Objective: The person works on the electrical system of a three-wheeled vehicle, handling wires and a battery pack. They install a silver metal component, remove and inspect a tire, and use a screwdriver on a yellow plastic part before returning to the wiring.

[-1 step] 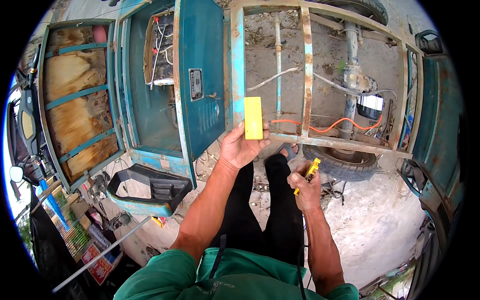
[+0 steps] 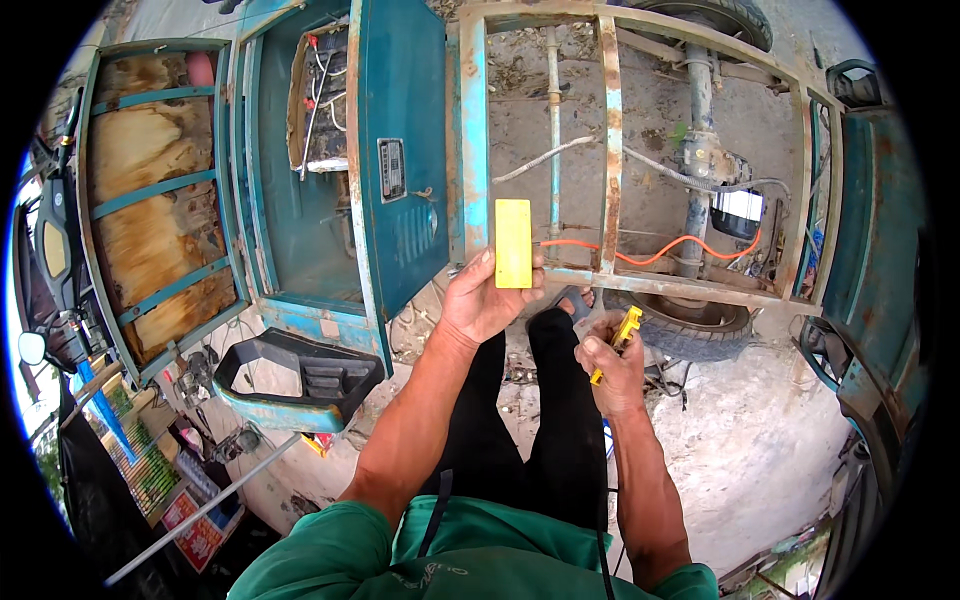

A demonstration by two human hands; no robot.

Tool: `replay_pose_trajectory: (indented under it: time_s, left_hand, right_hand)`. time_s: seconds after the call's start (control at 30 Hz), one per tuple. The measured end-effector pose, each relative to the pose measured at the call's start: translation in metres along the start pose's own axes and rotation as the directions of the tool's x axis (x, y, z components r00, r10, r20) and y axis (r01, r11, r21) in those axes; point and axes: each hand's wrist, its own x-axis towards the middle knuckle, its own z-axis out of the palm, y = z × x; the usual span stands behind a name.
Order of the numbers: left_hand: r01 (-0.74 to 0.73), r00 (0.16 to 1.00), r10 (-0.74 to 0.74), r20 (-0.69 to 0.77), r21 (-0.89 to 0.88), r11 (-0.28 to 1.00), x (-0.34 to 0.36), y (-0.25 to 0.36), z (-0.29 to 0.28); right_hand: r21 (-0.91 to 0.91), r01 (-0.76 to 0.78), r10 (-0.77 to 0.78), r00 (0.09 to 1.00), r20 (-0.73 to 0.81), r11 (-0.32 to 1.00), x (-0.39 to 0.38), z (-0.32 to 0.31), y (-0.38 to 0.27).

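My left hand (image 2: 475,300) grips a flat yellow rectangular block (image 2: 513,243) upright, over the lower rail of the rusty blue-and-white metal frame (image 2: 608,150). Lower and to the right, my right hand (image 2: 615,375) is closed round a narrow yellow tool (image 2: 628,324); its lower part is hidden by my fingers. A dark cord hangs below that hand. An orange cable (image 2: 650,260) runs along the frame to behind the block; I cannot tell whether it touches it. A grey hose (image 2: 670,170) crosses the frame above.
A teal cabinet (image 2: 405,120) with exposed wiring and a stained panel (image 2: 150,220) stand left. A black plastic step (image 2: 300,375) and metal pole (image 2: 200,510) lie below them. A tyre (image 2: 700,340) sits under the frame. A teal body panel (image 2: 875,230) is at the right.
My left hand's block has shifted slightly down and to the right. The yellow tool in my right hand has risen a little.
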Motion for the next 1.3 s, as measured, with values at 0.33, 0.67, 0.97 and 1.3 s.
replay_pose_trajectory:
  time_s: [0.33, 0.67, 0.97, 1.3]
  left_hand:
    - [0.016, 0.978, 0.074, -0.193, 0.427, 0.904, -0.024, -0.008, 0.053]
    - [0.064, 0.931, 0.363, 0.045, 0.958, -0.281, -0.04, -0.019, 0.117]
    - [-0.107, 0.823, 0.524, 0.219, 0.966, -0.236, -0.046, -0.005, 0.128]
    - [-0.13, 0.792, 0.539, 0.287, 0.942, -0.311, -0.045, -0.011, 0.126]
  right_hand:
    - [-0.308, 0.166, -0.144, 0.985, 0.094, 0.937, 0.014, 0.049, -0.026]
    - [0.194, 0.074, -0.107, 0.981, 0.165, 0.978, 0.016, 0.05, -0.013]
    - [0.2, 0.059, -0.118, 0.947, 0.3, 0.978, 0.009, 0.052, -0.011]
    - [0.102, 0.195, -0.215, 0.943, 0.253, 0.976, -0.005, 0.05, 0.001]
